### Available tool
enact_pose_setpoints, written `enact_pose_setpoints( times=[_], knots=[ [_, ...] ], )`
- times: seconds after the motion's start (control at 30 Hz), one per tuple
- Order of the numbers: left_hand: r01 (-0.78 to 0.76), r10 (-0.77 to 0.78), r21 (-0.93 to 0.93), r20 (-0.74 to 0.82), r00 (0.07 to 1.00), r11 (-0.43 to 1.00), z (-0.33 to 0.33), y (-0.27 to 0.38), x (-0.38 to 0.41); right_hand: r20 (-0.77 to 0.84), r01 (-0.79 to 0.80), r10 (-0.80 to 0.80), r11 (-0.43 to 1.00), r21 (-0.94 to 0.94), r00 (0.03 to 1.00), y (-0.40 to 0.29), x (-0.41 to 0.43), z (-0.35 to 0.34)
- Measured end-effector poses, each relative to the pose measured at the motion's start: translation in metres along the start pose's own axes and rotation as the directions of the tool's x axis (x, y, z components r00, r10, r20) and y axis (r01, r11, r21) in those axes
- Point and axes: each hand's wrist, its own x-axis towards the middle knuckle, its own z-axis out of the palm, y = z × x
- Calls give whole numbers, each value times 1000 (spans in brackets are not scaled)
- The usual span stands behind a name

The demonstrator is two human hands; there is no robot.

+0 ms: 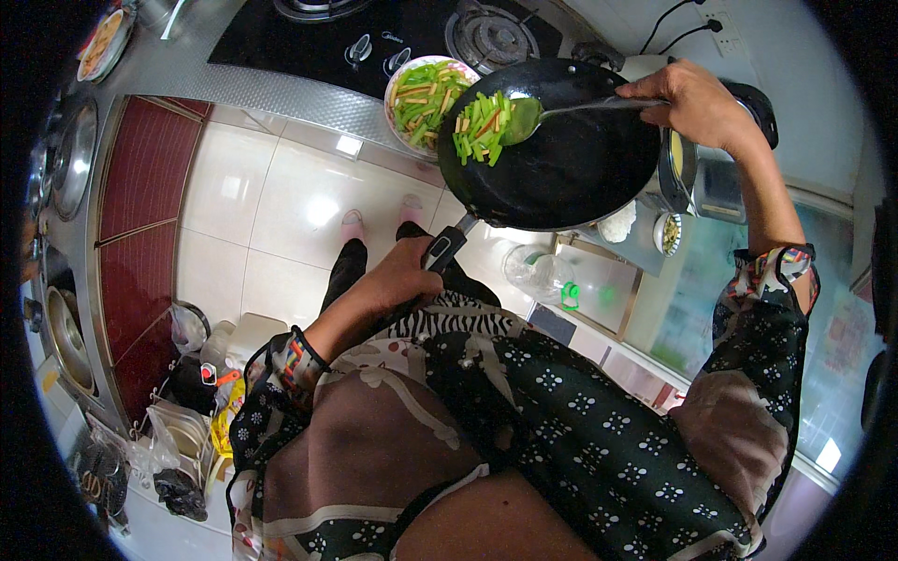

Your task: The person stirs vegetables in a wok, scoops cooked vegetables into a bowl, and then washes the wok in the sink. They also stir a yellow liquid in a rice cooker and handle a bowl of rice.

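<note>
My left hand (393, 275) grips the black handle of a dark wok (575, 172), which is held up in front of the stove. In my right hand (691, 105) is a metal spatula (596, 106), its broad end against a heap of chopped green stalks and light brown strips (484, 126) at the wok's left side. Just beyond that side is a bowl (388, 112) with a pink-patterned rim, full of the same greens and strips (429, 98). The wok's edge overlaps the bowl's right side; whether they touch, I cannot tell.
A black gas hob (302, 52) with a bare burner (493, 38) lies behind the wok. At the right stand a pot-like appliance (715, 189), some white food (617, 223) and a small bowl (668, 233). A large clear plastic bottle (533, 272) is on the floor. Metal lids (76, 161) line the left counter.
</note>
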Motion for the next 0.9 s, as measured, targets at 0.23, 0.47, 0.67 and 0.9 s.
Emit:
enact_pose_setpoints(
  times=[0.23,0.47,0.67,0.9],
  knots=[
    [38,-38,0,-4,999,999,-1,6,3,-127,117,-159,951,-285,979,-21,3,1],
    [-7,6,-49,-8,1000,999,-2,-4,9,-177,171,-273,880,-443,946,-50,8,-6],
    [8,-2,-141,37,999,990,-2,1,3,-223,222,-375,834,-505,900,-67,12,-15],
    [-3,14,-189,58,998,982,-1,-1,2,-217,222,-395,804,-552,892,-79,14,-26]
  ],
)
